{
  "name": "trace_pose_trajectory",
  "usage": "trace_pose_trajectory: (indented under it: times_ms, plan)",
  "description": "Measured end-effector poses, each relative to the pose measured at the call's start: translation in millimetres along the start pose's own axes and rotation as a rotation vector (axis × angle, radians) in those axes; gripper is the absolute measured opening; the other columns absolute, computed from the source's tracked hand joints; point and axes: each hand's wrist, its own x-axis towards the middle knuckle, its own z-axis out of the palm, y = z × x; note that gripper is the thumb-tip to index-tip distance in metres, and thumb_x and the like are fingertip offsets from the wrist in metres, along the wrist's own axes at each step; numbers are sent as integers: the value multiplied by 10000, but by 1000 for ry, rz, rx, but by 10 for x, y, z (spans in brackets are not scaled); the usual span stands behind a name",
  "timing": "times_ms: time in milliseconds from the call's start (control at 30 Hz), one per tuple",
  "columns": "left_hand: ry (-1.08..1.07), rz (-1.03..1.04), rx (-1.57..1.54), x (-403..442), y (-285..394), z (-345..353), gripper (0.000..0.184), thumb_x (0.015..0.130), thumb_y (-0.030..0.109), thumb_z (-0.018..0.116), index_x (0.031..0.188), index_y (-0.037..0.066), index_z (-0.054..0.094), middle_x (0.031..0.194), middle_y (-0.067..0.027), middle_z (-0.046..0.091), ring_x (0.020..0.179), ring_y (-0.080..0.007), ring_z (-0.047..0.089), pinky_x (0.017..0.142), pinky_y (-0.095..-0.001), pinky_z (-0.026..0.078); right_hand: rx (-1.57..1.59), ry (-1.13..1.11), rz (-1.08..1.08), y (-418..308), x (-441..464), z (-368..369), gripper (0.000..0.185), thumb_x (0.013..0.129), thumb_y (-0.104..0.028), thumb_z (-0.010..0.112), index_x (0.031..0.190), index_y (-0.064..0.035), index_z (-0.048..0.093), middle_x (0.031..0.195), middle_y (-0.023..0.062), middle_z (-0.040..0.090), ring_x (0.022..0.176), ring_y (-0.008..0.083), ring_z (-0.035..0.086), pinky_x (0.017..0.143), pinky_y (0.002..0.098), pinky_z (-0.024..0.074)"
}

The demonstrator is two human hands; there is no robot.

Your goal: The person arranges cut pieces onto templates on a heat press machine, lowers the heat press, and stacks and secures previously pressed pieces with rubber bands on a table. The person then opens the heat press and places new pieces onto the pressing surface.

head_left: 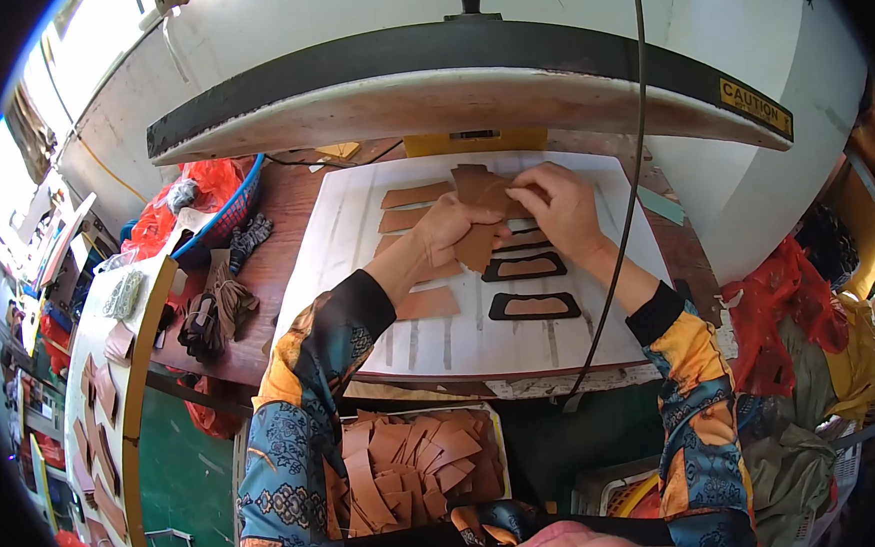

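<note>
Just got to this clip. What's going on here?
The left hand holds brown pieces over a white board, with the right hand at their edge. On the board, brown strips lie in a column beside black-edged pieces. A broad slab hangs above; a brown heap lies in a bin below.

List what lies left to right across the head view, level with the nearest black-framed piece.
White curved board with yellow edge, dark crumpled fabric bundle, blue-and-orange patterned left sleeve, rectangular tan leather-like strip, black rounded frame with tan inset, blue-and-orange patterned right sleeve, red plastic bag.
</note>
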Motion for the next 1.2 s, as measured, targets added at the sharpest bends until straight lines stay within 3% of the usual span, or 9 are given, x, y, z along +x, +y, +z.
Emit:
trace_pose_trajectory:
  times_ms: [133, 233, 467, 767, 967, 1133, 1167, 1200]
  plan:
    - [97, 53, 14, -74, 41, -88, 210, 848, 13, 593, 1040, -66, 557, 889, -180, 625, 726, -230, 649, 585, -311, 561, 478, -100, 460, 279, -3, -37, 129, 841, -117, 662, 904, -14, 618, 661, -11, 589, 602, 63, 568, 537, 207, 455]
    - [130, 50, 4, -114, -12, -162, 223, 840, -17, 574, 1045, -97, 536, 954, -203, 603, 751, -255, 654, 580, -332, 576, 486, -229, 749, 453, -115, -102, 183, 848, -171, 664, 892, 0, 615, 746, 20, 608, 568, 64, 537, 485, 198, 452]
    - [293, -56, 15, 23, -242, -242, 241, 859, -56, 485, 1098, -78, 477, 944, -229, 557, 694, -279, 627, 514, -346, 543, 398, -287, 874, 771, -350, -8, 180, 839, -178, 679, 858, -13, 611, 717, 20, 588, 536, 70, 524, 450, 197, 435]
    - [379, -125, 180, -55, -74, -98, 233, 859, -50, 453, 1090, -68, 427, 873, -220, 567, 724, -295, 650, 490, -449, 549, 403, -278, 917, 840, -415, -6, 115, 854, -141, 657, 850, -30, 628, 672, -14, 581, 505, 54, 508, 433, 185, 421]
    - [369, -44, 55, 8, -145, -116, 276, 851, -85, 451, 1125, -58, 423, 1005, -236, 537, 746, -281, 643, 536, -390, 568, 323, -284, 902, 853, -439, 16, 119, 828, -141, 677, 858, -36, 630, 646, -9, 574, 498, 83, 522, 444, 221, 437]
    - [246, -27, -2, 101, -306, -232, 302, 851, -90, 466, 1149, -52, 440, 1014, -206, 548, 799, -270, 649, 597, -357, 581, -337, -263, 372, 741, -512, -17, 211, 772, -164, 698, 927, -36, 631, 777, 72, 607, 616, 181, 585, 584, 285, 474]
    - [221, -29, -29, 126, -322, -271, 305, 851, -88, 474, 1153, -50, 447, 1010, -196, 555, 806, -266, 651, 611, -353, 584, -423, -228, 291, 675, -495, -27, 241, 763, -171, 700, 951, -36, 631, 817, 89, 616, 653, 200, 600, 614, 292, 478]
    - [197, -9, -17, 98, -292, -243, 302, 851, -81, 485, 1150, -46, 456, 1011, -188, 564, 809, -259, 653, 614, -350, 583, -290, -233, 289, 548, -432, -52, 259, 771, -184, 692, 972, -35, 626, 866, 103, 617, 711, 229, 610, 645, 319, 486]
